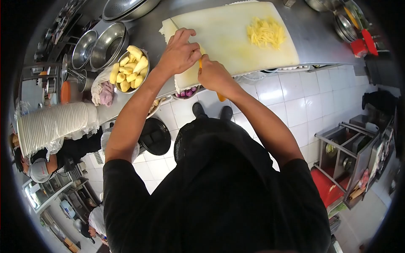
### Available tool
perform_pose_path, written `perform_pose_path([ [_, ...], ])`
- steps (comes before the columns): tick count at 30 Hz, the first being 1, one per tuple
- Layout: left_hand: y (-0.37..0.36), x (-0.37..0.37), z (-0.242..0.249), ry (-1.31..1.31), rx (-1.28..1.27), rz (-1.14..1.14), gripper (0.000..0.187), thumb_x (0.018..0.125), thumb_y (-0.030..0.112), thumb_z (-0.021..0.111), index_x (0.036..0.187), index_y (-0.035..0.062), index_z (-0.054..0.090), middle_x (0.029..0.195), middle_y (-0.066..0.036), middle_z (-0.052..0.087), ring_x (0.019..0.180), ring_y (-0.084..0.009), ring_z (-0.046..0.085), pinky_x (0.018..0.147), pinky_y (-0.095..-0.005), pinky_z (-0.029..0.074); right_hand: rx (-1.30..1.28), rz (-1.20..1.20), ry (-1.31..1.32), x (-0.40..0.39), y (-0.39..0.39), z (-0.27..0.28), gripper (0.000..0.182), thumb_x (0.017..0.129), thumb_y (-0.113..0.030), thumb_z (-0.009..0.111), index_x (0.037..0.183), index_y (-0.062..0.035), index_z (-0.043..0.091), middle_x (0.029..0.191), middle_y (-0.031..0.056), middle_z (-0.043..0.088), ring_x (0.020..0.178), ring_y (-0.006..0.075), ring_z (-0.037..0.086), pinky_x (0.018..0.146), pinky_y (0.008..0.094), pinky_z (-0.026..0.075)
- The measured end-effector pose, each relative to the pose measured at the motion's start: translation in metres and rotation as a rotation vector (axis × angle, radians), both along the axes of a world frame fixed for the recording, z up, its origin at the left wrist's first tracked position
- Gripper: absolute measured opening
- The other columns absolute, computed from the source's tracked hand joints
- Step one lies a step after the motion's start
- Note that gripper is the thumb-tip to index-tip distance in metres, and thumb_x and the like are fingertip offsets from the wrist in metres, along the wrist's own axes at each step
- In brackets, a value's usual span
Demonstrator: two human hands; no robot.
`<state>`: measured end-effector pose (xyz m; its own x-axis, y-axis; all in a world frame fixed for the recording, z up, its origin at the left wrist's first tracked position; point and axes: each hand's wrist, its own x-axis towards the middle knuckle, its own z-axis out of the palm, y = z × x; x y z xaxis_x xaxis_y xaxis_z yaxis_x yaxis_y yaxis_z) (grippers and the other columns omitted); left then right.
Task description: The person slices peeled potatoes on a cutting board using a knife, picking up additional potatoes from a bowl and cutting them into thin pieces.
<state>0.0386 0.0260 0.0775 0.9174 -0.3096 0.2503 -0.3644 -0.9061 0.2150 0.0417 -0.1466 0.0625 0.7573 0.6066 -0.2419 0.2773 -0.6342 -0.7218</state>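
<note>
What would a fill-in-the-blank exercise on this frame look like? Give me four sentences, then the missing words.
1. The right hand grips a knife by its ____ handle.
2. The thin yellow strips lie in a pile on the cutting board, toward its ____ end in the picture.
3. In the picture, the metal bowl of chunky yellow pieces stands to the ____ of the cutting board.
4. The person's short sleeves are ____ in colour.

Missing words: orange; right; left; black.

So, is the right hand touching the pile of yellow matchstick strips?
Apart: the head view shows bare cutting board between the right hand and the yellow matchstick strips.
</note>
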Motion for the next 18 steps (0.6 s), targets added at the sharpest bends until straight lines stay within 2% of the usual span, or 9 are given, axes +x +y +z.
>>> perform_pose_path([
  [1,0.000,0.001,-0.001,0.019,0.023,-0.004,0.025,0.087,0.024,0.056,0.091,0.0050,0.072,0.129,-0.015,0.051,0.127,-0.0329,0.042,0.103,-0.0456,0.039,0.001,-0.001,-0.005,0.000,0.000,0.000,0.030,0.093,-0.012,0.051,0.113,0.0098,0.046,0.086,0.0313,0.066,0.085,0.0455,0.066,0.080,0.0521,0.051],
  [4,-0.002,0.000,-0.009,0.058,0.046,0.022,0.028,0.089,0.027,0.055,0.095,0.0058,0.072,0.131,-0.014,0.050,0.128,-0.0320,0.041,0.104,-0.0469,0.038,0.051,-0.024,-0.003,-0.001,0.000,0.000,0.032,0.083,-0.004,0.048,0.111,0.0121,0.048,0.087,0.0358,0.065,0.088,0.0486,0.066,0.084,0.0527,0.051],
  [8,0.001,-0.003,-0.013,0.020,-0.062,0.057,0.029,0.090,0.026,0.055,0.105,0.0064,0.071,0.129,-0.013,0.053,0.128,-0.0317,0.042,0.105,-0.0455,0.037,0.047,-0.015,-0.009,-0.001,-0.001,0.002,0.030,0.084,-0.005,0.048,0.109,0.0110,0.048,0.085,0.0351,0.065,0.086,0.0495,0.066,0.083,0.0530,0.051],
  [14,0.003,-0.029,-0.032,-0.151,-0.577,0.389,0.021,0.078,0.010,0.069,0.098,0.0035,0.068,0.111,-0.012,0.061,0.105,-0.0304,0.058,0.089,-0.0387,0.050,0.010,-0.017,0.013,0.000,-0.003,0.006,0.029,0.093,-0.016,0.052,0.109,0.0080,0.046,0.084,0.0335,0.065,0.084,0.0481,0.065,0.079,0.0547,0.050],
  [18,-0.011,-0.038,-0.052,-0.266,-0.711,0.401,0.023,0.073,0.005,0.072,0.095,0.0027,0.066,0.105,-0.011,0.063,0.097,-0.0275,0.061,0.078,-0.0364,0.053,0.029,-0.019,-0.018,-0.002,-0.006,0.006,0.029,0.092,-0.016,0.053,0.108,0.0074,0.046,0.082,0.0325,0.065,0.083,0.0494,0.065,0.078,0.0552,0.051],
])
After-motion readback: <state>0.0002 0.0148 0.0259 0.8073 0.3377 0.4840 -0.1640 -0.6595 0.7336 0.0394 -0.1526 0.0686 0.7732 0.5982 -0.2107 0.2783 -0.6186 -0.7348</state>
